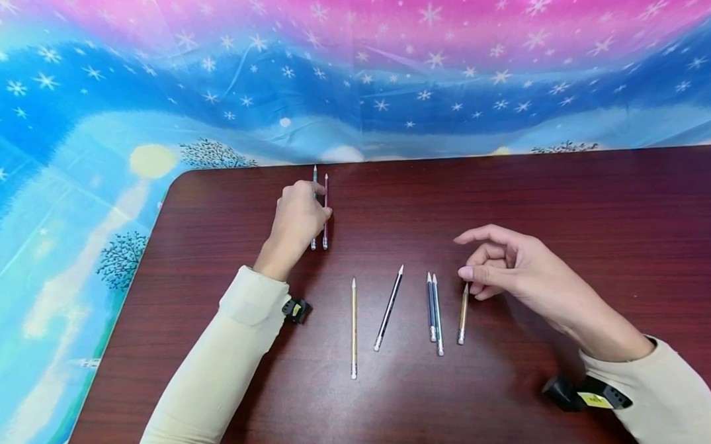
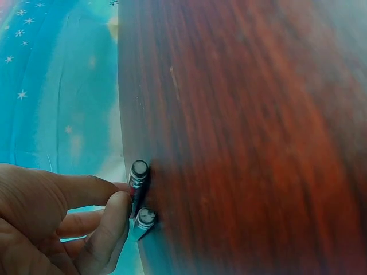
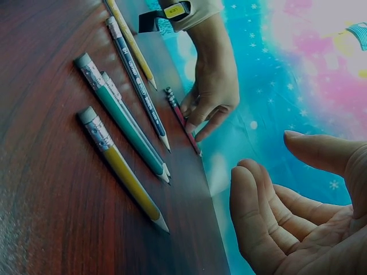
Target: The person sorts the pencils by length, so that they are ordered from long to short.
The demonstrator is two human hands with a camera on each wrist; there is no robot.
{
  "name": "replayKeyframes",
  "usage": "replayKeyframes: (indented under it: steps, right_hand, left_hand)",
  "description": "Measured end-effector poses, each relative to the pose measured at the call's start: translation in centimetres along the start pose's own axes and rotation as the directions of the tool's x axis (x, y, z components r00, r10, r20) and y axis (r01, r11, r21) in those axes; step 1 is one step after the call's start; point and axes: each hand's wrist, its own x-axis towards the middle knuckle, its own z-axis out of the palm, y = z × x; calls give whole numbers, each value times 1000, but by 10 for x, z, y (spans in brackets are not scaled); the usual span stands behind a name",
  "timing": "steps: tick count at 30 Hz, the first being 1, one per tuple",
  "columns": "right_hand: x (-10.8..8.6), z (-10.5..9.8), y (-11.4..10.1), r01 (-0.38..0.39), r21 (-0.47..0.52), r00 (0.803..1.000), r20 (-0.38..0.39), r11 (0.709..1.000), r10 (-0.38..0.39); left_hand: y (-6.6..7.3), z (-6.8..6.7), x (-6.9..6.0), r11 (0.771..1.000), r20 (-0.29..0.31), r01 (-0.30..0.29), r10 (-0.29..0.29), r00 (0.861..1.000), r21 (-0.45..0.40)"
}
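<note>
At the far left of the table, my left hand [image 1: 298,214] pinches a dark red pencil [image 1: 325,235] between thumb and finger. Just left of it lies a green pencil [image 1: 313,244], partly covered by the hand. In the left wrist view, the red pencil's end [image 2: 139,168] shows beside the fingers. My right hand [image 1: 521,268] hovers with loosely bent fingers beside a short yellow pencil [image 1: 464,320], holding nothing. In the right wrist view, that yellow pencil [image 3: 129,171] lies flat, apart from the fingers.
Left of the short yellow pencil lie a dark pencil [image 1: 431,311] and a teal pencil [image 1: 438,321] side by side. A black pencil [image 1: 389,306] lies slanted, and a long yellow pencil [image 1: 353,328] is further left. A snowflake-patterned cloth [image 1: 384,68] hangs behind the brown table [image 1: 569,199].
</note>
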Motion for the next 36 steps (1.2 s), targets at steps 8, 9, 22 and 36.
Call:
replayKeyframes:
  steps: [8, 9, 22, 36]
  right_hand:
    - [0, 0, 2, 8, 8, 1000, 7, 1000, -8]
    - [0, 0, 2, 12, 10, 1000, 8, 1000, -12]
    - [0, 0, 4, 16, 16, 1000, 5, 1000, -16]
    - [-1, 1, 5, 21, 25, 1000, -4, 999, -21]
  left_hand:
    - [1, -1, -1, 1000, -3, 1, -1, 1000, 10]
    - [1, -1, -1, 1000, -5, -2, 2, 1000, 9]
    - [0, -1, 0, 1000, -11, -3, 3, 1000, -3]
    - [-4, -12, -13, 996, -58, -65, 62, 996, -54]
